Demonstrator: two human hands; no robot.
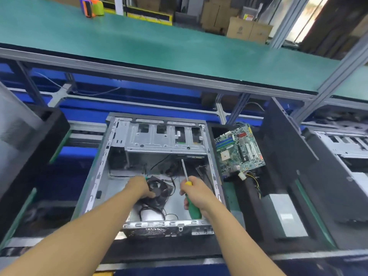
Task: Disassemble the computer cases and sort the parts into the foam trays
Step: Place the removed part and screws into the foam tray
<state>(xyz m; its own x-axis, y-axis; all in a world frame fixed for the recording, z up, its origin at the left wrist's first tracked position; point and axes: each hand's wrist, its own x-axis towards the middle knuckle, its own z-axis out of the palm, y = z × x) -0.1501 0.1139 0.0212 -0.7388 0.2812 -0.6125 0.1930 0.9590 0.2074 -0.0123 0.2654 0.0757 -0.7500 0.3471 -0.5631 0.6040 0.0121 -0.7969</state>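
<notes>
Computer case (99,172) lies open on its side, w/ both hands inside it. At the case's near-left, the left hand (139,186) curls its fingers round a black fan (161,189) (cables trail toward the case's near wall). At its near-right, the right hand (197,194) is clamped on a green-handled screwdriver (192,209), shaft aimed at the case's far end. Just right of the case, a motherboard (239,150) and PSU (284,214) sit in a black foam tray (252,208).
</notes>
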